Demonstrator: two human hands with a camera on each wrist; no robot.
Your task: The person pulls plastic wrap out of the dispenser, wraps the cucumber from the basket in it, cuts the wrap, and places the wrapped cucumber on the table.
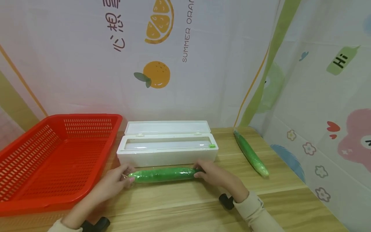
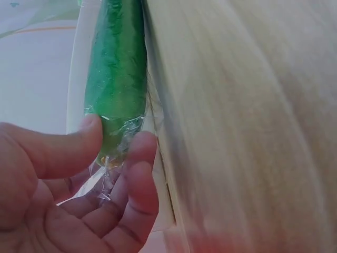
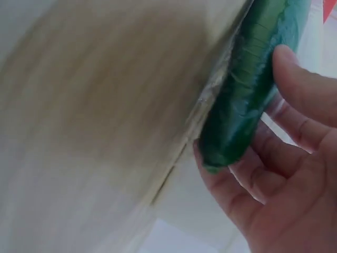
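A green cucumber [image 1: 165,175] wrapped in clear plastic film lies crosswise between both hands, close in front of a white cling film dispenser [image 1: 168,158]. My left hand [image 1: 115,181] grips its left end. In the left wrist view, loose film [image 2: 108,182] bunches past the cucumber's tip between thumb and fingers. At the other end, my right hand [image 1: 214,174] holds the cucumber with the thumb on one side and fingers beneath. The right wrist view shows the cucumber's dark tip [image 3: 224,145] resting against those fingers, with a film edge [image 3: 210,89] along its side.
The dispenser's lid [image 1: 168,127] stands open at the back, with a green slider [image 1: 212,146] on its right. A red plastic basket [image 1: 111,141] stands on the left. Another wrapped cucumber [image 1: 250,154] lies on the wooden table [image 1: 174,206] to the right. Printed curtains hang behind.
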